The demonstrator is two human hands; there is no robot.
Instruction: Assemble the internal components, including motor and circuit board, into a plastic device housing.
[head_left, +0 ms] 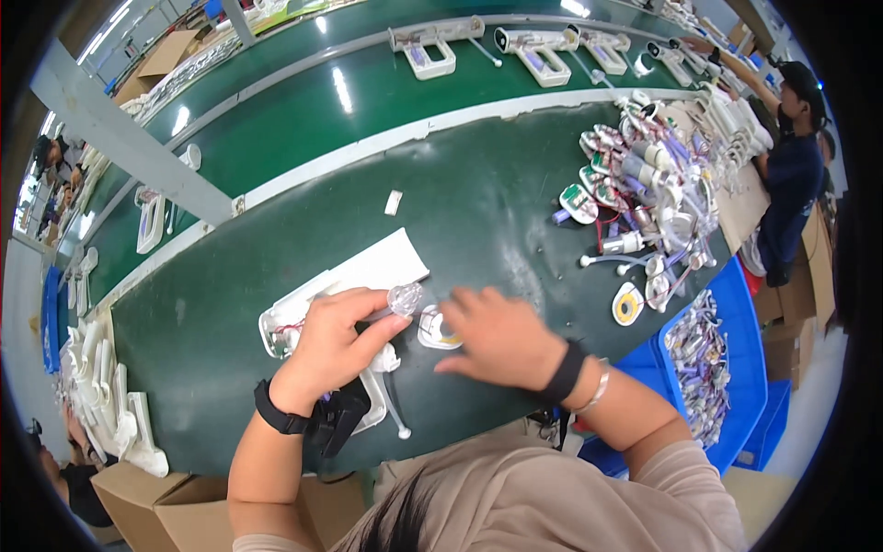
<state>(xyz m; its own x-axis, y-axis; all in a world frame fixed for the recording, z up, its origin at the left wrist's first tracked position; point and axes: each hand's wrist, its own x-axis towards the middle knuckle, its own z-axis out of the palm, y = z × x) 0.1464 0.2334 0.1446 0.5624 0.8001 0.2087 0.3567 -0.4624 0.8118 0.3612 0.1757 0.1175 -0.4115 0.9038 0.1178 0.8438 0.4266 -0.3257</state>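
My left hand point(333, 339) is closed with thumb and fingers on a clear plastic cap-like part point(405, 298). Just right of it, my right hand point(504, 339) hovers with its fingers apart and slightly blurred, and nothing shows in its grasp. A white oval piece point(440, 329) lies by its fingertips, partly covered. Beneath my left hand rests a white plastic housing point(368, 267), with red wires at its left end. Next to my left wrist are a black object point(338, 419) of unclear kind and a thin pale tube point(395, 405) with a ball end.
Wired parts point(653, 184) form a heap at the right of the green table point(497, 212). White shells point(106, 396) are piled at the left edge. A blue bin point(750, 368) of parts stands lower right. Handled units point(543, 55) lie on the far belt; a co-worker point(791, 166) stands right.
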